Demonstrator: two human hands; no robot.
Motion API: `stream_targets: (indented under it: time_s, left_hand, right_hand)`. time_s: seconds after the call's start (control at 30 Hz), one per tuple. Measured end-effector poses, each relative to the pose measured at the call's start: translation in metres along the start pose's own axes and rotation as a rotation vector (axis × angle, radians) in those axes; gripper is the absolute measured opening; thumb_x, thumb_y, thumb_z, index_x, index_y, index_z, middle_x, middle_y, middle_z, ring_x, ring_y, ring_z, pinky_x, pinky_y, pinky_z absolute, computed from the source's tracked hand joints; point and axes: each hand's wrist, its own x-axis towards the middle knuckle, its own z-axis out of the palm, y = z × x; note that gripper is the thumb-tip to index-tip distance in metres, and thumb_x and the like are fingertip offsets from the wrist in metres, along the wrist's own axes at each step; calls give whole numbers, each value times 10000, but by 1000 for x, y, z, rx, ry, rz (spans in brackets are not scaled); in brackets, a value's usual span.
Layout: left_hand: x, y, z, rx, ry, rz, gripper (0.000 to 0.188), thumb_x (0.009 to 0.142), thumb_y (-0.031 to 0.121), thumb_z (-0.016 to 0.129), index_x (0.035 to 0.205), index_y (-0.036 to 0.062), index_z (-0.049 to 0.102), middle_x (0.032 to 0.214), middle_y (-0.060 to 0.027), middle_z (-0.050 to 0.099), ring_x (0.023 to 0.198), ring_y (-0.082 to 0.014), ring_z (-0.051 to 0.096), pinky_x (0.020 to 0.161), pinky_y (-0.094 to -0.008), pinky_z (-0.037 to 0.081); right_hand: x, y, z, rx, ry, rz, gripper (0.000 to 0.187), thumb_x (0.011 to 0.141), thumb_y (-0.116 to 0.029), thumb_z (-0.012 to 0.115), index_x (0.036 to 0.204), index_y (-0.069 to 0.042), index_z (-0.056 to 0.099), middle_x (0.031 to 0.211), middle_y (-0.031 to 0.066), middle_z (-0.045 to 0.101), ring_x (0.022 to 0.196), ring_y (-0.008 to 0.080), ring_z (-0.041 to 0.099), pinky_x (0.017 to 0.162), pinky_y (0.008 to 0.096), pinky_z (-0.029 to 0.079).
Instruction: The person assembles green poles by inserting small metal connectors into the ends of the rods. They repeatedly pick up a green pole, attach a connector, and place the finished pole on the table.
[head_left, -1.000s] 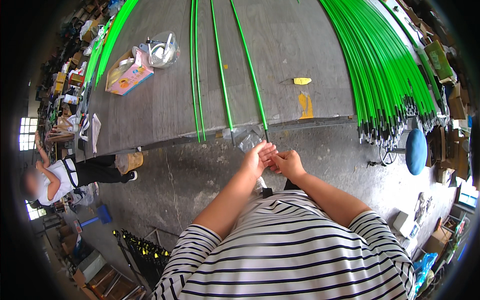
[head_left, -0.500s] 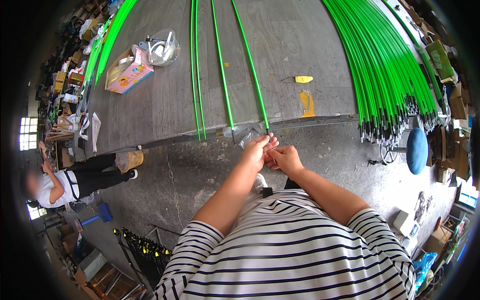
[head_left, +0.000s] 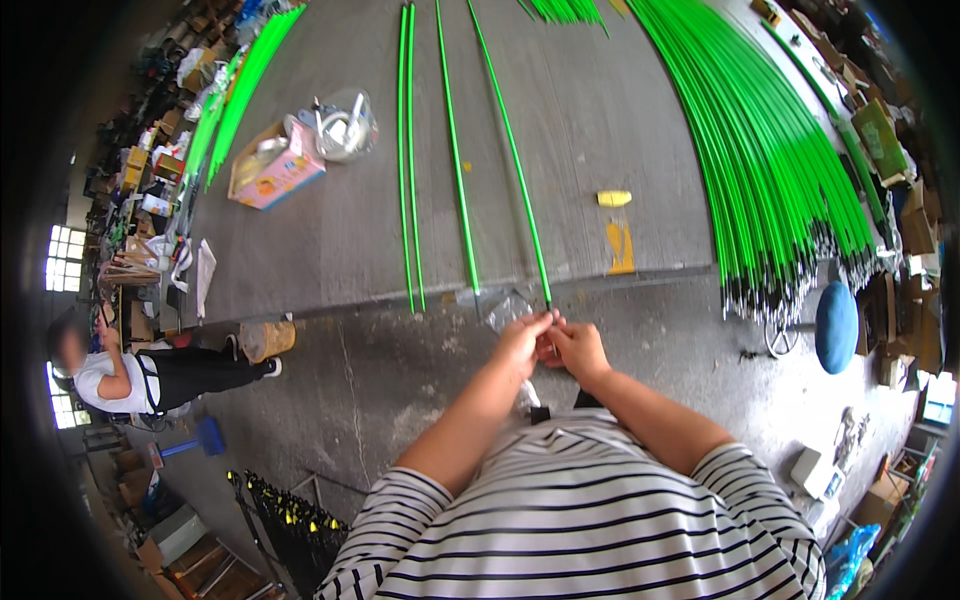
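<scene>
Right hand (head_left: 581, 352) nearer rod (head_left: 514, 150), beyond table edge (head_left: 650, 272)

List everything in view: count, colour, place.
Separate rods: four, green, table middle
Massed rods: many, green, table's right
Other rods: many, green, upper left and top
Table: one, grey, ahead
Carton: one, pink, table's left
Container: one, clear, beside carton
Block: one, yellow, table's right
Round seat: one, blue, right
Bucket: one, tan, floor left
Coworker: one, white top, left
Clutter: many, mixed, both sides
Left hand: one, bare, by rod tip
Right hand: one, bare, beside left
Shirt: one, striped, bottom
</scene>
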Motion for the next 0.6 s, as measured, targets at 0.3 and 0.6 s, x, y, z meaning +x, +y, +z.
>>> stream_targets:
  time_s: [0.3, 0.6]
  left_hand:
    - [0, 1, 1, 29, 9, -16, 163, 839, 170, 505, 924, 47, 569, 912, -63, 597, 811, -185, 581, 704, -320, 472]
    - [3, 2, 1, -4, -60, 1, 158, 833, 159, 513, 921, 39, 567, 890, -79, 598, 804, -183, 583, 692, -300, 479]
  right_hand:
    - [-8, -7, -6, 345, -158, 150, 232, 849, -117, 481, 985, 68, 510, 906, 122, 577, 799, 216, 594, 661, 284, 516]
    - [-23, -17, -6, 487, -162, 108, 204, 810, -65, 540, 973, 57, 528, 941, 113, 581, 843, 178, 582, 736, 243, 490]
